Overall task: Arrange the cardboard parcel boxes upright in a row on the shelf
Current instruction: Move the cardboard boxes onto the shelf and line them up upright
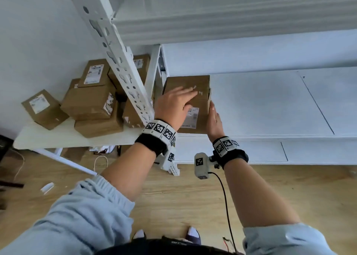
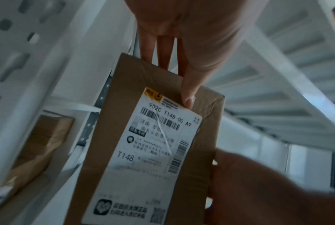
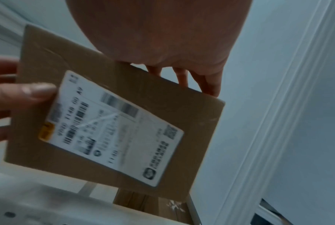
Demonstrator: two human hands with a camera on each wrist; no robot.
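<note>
The left hand (image 1: 174, 105) lies over the top of a cardboard box (image 1: 201, 84), fingers fairly straight across the cardboard and the thumb (image 2: 188, 91) down on the labelled face, so it holds the box from above. The right hand (image 1: 213, 122) presses flat against the box's right side, fingers (image 3: 210, 85) running up along the edge — the box is held between the two hands. It stands upright at the left end of the white shelf (image 1: 270, 104), close to the rack's slotted post (image 1: 119, 59); whether its base touches the board I cannot tell. Its shipping label (image 2: 153, 144) faces the person. Further left, beyond the post, a heap of other boxes (image 1: 90, 102) lies jumbled on a white table (image 1: 48, 138), some stacked, some tilted, several with labels up. Both wrists carry black bands with marker-patterned cubes, and a cable (image 1: 225, 196) hangs from the right one — below is a wooden floor (image 1: 173, 196).
</note>
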